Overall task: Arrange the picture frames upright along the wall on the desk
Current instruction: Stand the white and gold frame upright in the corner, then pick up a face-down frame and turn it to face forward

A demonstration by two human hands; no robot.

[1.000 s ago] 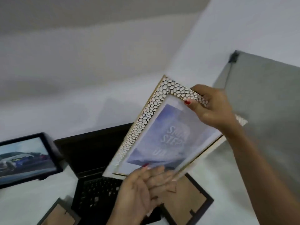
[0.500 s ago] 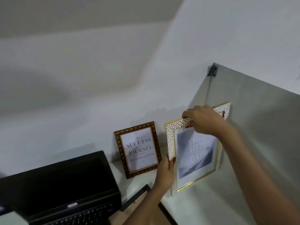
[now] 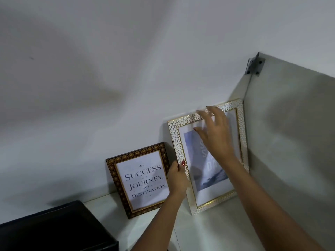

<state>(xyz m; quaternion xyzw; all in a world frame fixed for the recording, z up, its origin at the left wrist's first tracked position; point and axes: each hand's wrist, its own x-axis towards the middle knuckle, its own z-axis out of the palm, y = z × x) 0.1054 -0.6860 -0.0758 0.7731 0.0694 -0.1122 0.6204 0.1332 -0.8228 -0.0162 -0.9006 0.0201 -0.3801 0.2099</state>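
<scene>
The white and gold mosaic frame stands upright at the far right of the desk, its back leaning on the wall and its right edge just beside the grey side panel. The left hand grips its left border low down, thumb on the front face. The right hand hovers in front of the top border with fingers spread and blurred; I cannot tell whether it touches the frame, and it grasps nothing. Just left of it, the brown and gold frame with the "Success is a journey" print leans against the same wall, apparently untouched, though the left hand lies close to its right edge.

So two frames look placed, the second one not yet let go. A black laptop lid sits at the near left. Whether more frames remain cannot be told from this view.
</scene>
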